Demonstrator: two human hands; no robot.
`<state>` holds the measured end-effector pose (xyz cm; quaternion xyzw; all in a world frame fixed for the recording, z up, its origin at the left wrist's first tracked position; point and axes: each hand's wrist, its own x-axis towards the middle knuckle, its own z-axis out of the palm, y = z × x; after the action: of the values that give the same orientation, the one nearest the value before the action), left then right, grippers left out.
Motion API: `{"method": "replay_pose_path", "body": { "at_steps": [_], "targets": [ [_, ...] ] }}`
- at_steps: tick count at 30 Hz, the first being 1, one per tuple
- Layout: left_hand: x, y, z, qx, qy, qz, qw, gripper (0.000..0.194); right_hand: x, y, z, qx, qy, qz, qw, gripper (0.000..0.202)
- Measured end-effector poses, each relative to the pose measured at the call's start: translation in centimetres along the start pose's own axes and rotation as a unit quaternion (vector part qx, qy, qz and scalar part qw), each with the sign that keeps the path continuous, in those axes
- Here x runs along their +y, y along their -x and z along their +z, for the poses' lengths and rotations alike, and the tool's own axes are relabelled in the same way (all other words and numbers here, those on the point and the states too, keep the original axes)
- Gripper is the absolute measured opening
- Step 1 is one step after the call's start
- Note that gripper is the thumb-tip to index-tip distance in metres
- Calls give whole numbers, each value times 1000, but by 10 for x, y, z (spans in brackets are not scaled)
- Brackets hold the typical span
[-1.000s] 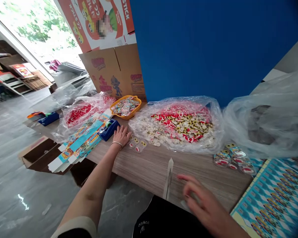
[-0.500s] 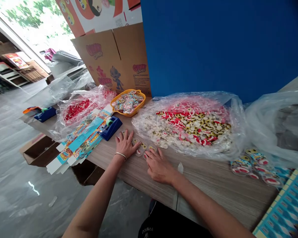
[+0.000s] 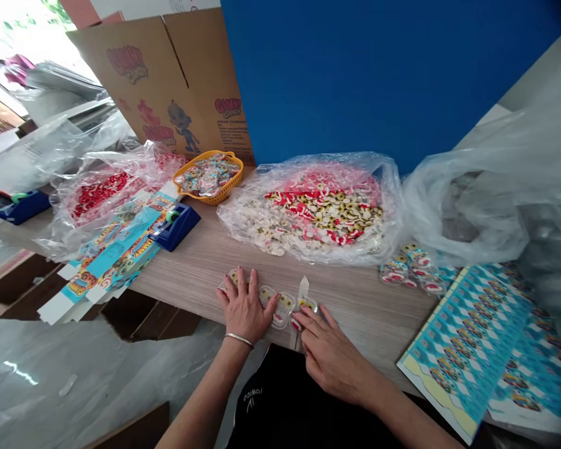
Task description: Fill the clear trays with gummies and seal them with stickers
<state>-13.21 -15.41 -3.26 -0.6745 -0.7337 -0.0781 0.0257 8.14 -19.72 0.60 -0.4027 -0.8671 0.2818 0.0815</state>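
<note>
A row of small clear plastic trays (image 3: 281,304) lies near the table's front edge, holding yellow eye-like and red-and-white lip-like gummy candies. My left hand (image 3: 245,307) rests over the left end of the row, palm down with fingers spread; it covers part of the trays. At the right end, my right hand (image 3: 331,352) touches a tray with its fingertips, the fingers stretched out and slightly bent. Whether a candy is under those fingertips is hidden. Behind the hands lies a large clear bag (image 3: 388,234) with a heap of loose gummy candies (image 3: 339,209).
An orange basket (image 3: 217,198) of packed candies stands behind a blue tape dispenser (image 3: 177,227). Flat printed cartons (image 3: 103,262) lie at left beside a bag of red candies (image 3: 100,193). Packed candies (image 3: 421,262) and printed sheets (image 3: 472,337) lie at right. A blue panel (image 3: 355,75) rises behind.
The camera view has shifted right and down. Both hands have moved towards the table's front edge with the row of trays, which now shows more fully between them.
</note>
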Motion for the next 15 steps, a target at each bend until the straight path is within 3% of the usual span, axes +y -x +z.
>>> {"method": "replay_pose_path", "body": {
  "at_steps": [7, 11, 15],
  "targets": [
    [58, 16, 4, 11, 43, 8, 999, 81, 24, 41, -21, 23, -10, 47, 999, 29],
    [69, 20, 4, 14, 35, 24, 999, 81, 31, 61, -36, 67, -64, 85, 992, 18],
    [67, 19, 2, 4, 34, 36, 999, 80, 34, 80, -51, 174, -158, 137, 962, 10]
  ]
}}
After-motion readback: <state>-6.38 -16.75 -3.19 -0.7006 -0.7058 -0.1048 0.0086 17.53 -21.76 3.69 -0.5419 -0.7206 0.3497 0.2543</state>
